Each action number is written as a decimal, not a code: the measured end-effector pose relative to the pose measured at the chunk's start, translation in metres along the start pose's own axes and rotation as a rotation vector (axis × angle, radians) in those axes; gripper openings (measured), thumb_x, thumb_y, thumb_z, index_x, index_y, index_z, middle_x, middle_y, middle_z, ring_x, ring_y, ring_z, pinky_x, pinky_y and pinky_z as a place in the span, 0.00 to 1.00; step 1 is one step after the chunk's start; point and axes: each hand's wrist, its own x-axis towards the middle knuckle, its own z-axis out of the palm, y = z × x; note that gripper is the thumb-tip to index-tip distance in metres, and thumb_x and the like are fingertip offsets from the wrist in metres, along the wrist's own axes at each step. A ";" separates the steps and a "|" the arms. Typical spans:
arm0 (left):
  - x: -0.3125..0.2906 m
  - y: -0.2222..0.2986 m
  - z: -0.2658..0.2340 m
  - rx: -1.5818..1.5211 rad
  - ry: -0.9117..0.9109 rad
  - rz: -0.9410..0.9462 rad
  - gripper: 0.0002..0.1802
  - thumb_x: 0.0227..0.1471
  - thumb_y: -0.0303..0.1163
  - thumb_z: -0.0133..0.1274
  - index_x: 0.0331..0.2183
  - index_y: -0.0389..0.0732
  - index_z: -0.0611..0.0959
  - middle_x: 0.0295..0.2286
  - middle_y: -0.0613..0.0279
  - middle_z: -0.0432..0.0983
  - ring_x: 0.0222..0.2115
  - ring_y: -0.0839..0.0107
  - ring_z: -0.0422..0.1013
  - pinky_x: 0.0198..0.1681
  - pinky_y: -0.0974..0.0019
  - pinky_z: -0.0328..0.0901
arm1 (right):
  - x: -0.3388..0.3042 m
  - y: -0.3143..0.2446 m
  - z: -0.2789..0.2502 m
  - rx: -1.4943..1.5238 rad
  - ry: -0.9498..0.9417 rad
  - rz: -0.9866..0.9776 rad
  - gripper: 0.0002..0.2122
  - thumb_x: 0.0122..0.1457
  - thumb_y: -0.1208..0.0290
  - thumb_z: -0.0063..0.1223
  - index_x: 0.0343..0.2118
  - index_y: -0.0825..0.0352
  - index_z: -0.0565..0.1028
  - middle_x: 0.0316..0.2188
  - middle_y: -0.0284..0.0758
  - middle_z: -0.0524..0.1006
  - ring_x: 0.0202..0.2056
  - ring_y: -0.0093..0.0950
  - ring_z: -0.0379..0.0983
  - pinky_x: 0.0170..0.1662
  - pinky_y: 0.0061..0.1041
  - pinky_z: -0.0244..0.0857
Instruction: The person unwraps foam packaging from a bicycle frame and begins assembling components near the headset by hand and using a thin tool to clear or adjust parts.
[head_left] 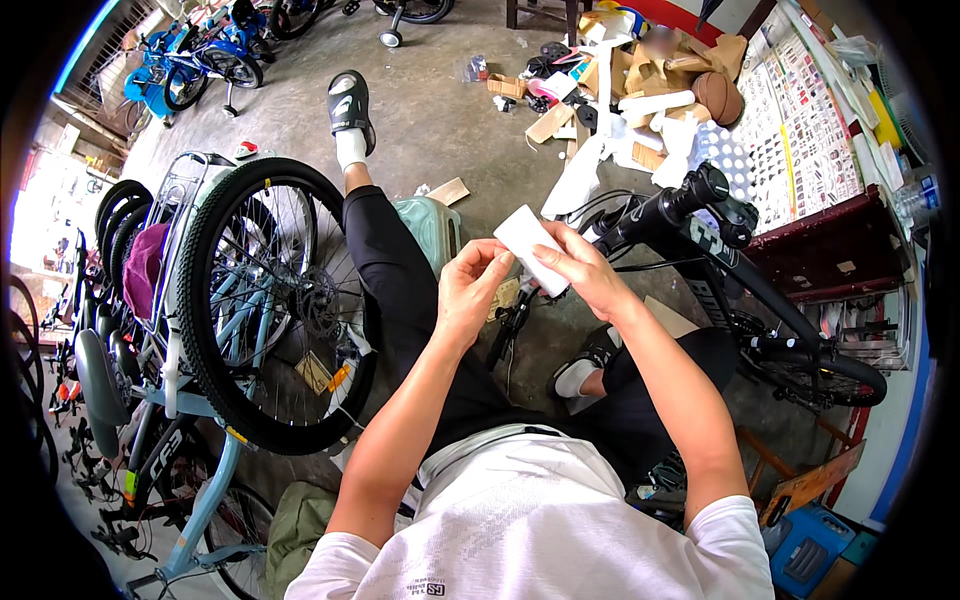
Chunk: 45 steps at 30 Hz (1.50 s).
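A flat, white, rectangular piece that looks like folded paper or a packet [520, 232] is held up in front of me, above my lap. My right hand [588, 272] grips it from the right, thumb lying across its face. Close against its lower left edge, my left hand [466, 292] is closed in a pinch; whatever sits between those fingertips is too small to make out. Just beyond my hands, to the right, a black bicycle frame [725, 265] leans across the floor, its front end near the white piece.
A bicycle wheel with a black tyre [196, 300] stands by my left leg, before a light blue frame [222, 480]. A pale green plastic stool [428, 222] is ahead. Cardboard scraps [550, 122] and a basketball [717, 97] lie far right. Small blue bicycles [205, 62] stand far left.
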 end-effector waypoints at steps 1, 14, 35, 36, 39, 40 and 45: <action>-0.001 0.000 -0.003 -0.016 -0.001 -0.040 0.08 0.62 0.30 0.58 0.38 0.33 0.83 0.38 0.66 0.78 0.37 0.81 0.70 0.45 0.74 0.65 | -0.002 -0.006 0.001 0.134 -0.040 0.129 0.24 0.66 0.54 0.56 0.55 0.68 0.70 0.41 0.34 0.77 0.37 0.23 0.76 0.40 0.25 0.71; -0.002 0.007 -0.003 -0.046 -0.028 -0.194 0.11 0.63 0.35 0.59 0.36 0.35 0.84 0.33 0.64 0.82 0.34 0.79 0.74 0.43 0.73 0.67 | -0.005 -0.003 0.006 0.448 -0.053 0.230 0.18 0.67 0.54 0.52 0.51 0.63 0.71 0.31 0.33 0.78 0.24 0.23 0.77 0.22 0.23 0.70; -0.038 0.084 -0.006 -0.182 -0.040 -0.295 0.11 0.63 0.36 0.57 0.30 0.40 0.81 0.29 0.64 0.80 0.31 0.76 0.76 0.41 0.70 0.70 | -0.004 -0.011 0.026 -0.431 0.188 -0.254 0.25 0.62 0.56 0.59 0.54 0.69 0.72 0.46 0.40 0.80 0.47 0.32 0.77 0.53 0.32 0.68; -0.039 0.084 -0.004 -0.153 -0.026 -0.269 0.12 0.64 0.36 0.57 0.30 0.40 0.81 0.29 0.64 0.80 0.32 0.77 0.75 0.42 0.71 0.68 | -0.002 -0.008 0.024 -0.432 0.195 -0.253 0.25 0.62 0.56 0.59 0.54 0.69 0.72 0.46 0.40 0.80 0.47 0.32 0.77 0.53 0.32 0.68; -0.040 0.065 -0.010 -0.076 0.003 -0.205 0.10 0.63 0.36 0.57 0.32 0.40 0.81 0.30 0.63 0.81 0.32 0.75 0.76 0.42 0.69 0.70 | 0.001 -0.016 0.026 -0.245 0.176 -0.286 0.24 0.63 0.56 0.59 0.54 0.69 0.72 0.43 0.40 0.80 0.42 0.30 0.79 0.44 0.29 0.72; -0.041 0.059 -0.013 -0.074 0.004 -0.203 0.10 0.63 0.36 0.57 0.32 0.40 0.81 0.30 0.63 0.81 0.32 0.75 0.76 0.42 0.69 0.70 | -0.004 -0.025 0.027 -0.027 0.120 -0.102 0.23 0.63 0.56 0.59 0.54 0.69 0.72 0.40 0.39 0.80 0.37 0.27 0.78 0.37 0.26 0.71; -0.035 0.036 -0.019 -0.072 -0.001 -0.163 0.10 0.64 0.35 0.58 0.33 0.38 0.82 0.31 0.63 0.81 0.33 0.76 0.76 0.44 0.70 0.68 | -0.007 -0.026 0.028 0.418 -0.042 0.214 0.17 0.65 0.58 0.57 0.50 0.64 0.73 0.30 0.32 0.77 0.23 0.21 0.74 0.18 0.21 0.63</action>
